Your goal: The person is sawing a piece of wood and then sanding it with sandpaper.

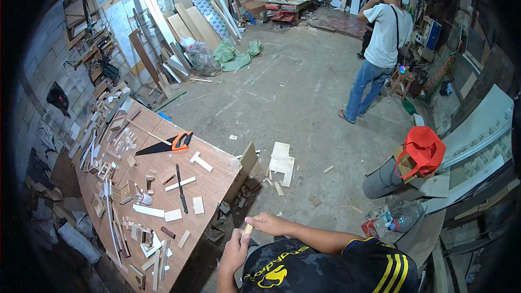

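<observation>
Left: table (222, 176) bearing a saw (163, 146), small scraps blurring together. Near centre: left hand (233, 248) is clamping a wood piece (248, 229), fingers covering its near end; right hand (267, 222) is pinching the far end, fingertips partly hidden. Far right: person (382, 43) standing, face hidden.

Your left hand (234, 249) and right hand (265, 222) partly hid the wooden piece (248, 229), and the lower edge cropped your left forearm (226, 283).

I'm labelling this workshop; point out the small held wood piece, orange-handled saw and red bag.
Small wood piece (248, 229): head view, exposed part.
Orange-handled saw (160, 147): head view, dark blade.
Red bag (425, 151): head view, body.
</observation>
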A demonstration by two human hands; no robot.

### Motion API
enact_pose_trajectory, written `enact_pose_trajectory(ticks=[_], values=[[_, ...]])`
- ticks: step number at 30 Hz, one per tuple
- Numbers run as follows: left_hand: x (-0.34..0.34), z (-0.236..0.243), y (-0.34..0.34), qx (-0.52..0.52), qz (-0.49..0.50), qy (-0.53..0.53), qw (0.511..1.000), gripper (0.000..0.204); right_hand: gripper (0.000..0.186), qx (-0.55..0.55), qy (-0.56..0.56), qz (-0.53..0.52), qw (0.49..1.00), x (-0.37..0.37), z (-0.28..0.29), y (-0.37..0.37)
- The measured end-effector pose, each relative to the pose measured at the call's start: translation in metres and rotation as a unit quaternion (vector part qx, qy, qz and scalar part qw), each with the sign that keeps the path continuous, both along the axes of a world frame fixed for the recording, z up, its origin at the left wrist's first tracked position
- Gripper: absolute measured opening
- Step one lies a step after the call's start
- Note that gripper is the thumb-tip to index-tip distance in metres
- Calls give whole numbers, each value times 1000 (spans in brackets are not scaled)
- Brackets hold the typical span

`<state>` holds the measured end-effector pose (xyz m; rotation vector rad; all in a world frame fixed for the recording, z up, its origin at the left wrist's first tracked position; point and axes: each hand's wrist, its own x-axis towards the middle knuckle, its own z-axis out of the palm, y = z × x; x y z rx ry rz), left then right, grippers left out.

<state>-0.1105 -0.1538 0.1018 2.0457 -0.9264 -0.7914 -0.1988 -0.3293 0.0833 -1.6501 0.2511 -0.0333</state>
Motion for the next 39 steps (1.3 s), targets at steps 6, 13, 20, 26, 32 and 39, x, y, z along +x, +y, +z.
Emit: enact_pose_trajectory(ticks=[6,13,20,26,32,39], values=[[-8,16,-16,44,-25,16,999,31,58,61,46,-17,997,-9,-28,-6],[-6,11,-15,58,-33,30,997,34,49,227,109,-38,967,-17,-15,-10],[3,4,-20,29,-71,-1,997,39,40,336,137,-57,930,-19,-26,-14],[26,-22,-32,-11,-63,3,998,37,38,339,155,-120,920,-1,-37,-23],[67,-27,-38,-63,-62,120,989,35,40,322,153,-118,927,42,-28,-33],[123,-36,-38,-103,-13,169,980,32,43,256,141,-101,951,113,-17,-36]])
